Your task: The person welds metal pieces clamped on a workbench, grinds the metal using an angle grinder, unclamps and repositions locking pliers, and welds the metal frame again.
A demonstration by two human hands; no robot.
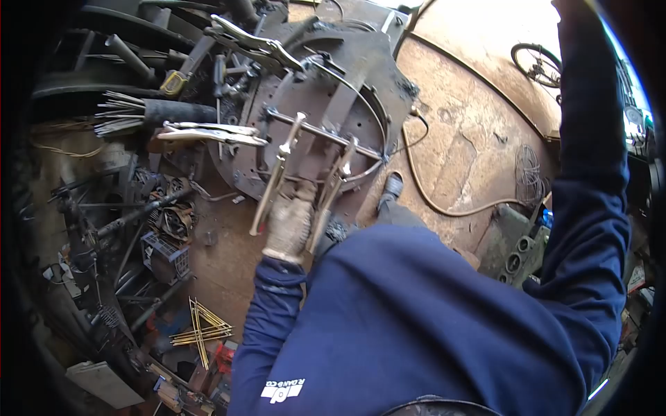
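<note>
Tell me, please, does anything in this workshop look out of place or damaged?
Yes, mildly: the gold rods at lower left lie crossed in different directions, while the grey rods stick out of a tube as one bundle. The wire on the floor at right looks tangled. Near the left hand, I see no clear damage.

Bicycle wheel (538, 65) on floor, crossed golden rods (199, 333); coiled wire (527, 170)

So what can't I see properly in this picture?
Right hand: past the top edge of the head view; only the arm's sleeve shows.
What the left hand grips, if anything: in the head view, its own glove covers the palm side.
What lies right beside the bicycle wheel: in the head view, that sleeve blocks it.
</note>
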